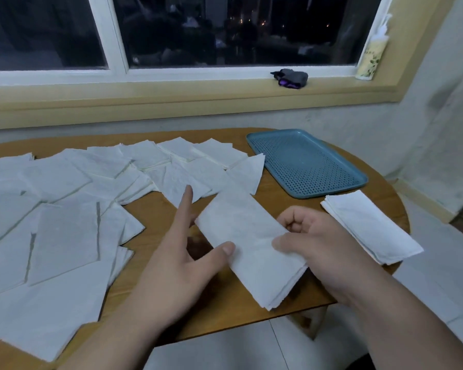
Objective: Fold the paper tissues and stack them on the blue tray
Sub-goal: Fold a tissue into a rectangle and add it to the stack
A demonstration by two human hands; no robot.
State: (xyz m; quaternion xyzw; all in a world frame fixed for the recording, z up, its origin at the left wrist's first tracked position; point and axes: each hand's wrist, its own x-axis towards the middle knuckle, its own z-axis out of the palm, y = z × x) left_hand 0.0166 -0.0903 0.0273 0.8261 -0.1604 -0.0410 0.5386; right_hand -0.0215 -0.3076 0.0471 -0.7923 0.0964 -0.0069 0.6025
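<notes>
Loose tissues [64,236] are lying spread over the table [225,311], left of and beyond the left hand [177,263]. That hand is hovering with fingers straight and wide, only its thumb touching the left edge of the folded tissue [249,244]. The right hand [318,247] is pinching this strip, thumb on top, fingers curled at its right edge. Just right of those knuckles 1 folded pile [372,228] is sitting; the tray [305,164] is lying beyond the fingertips, holding nothing. The strip's layers are fanning at the near end, so a 1-sided pinch is risking them sliding apart and spoiling the fold
</notes>
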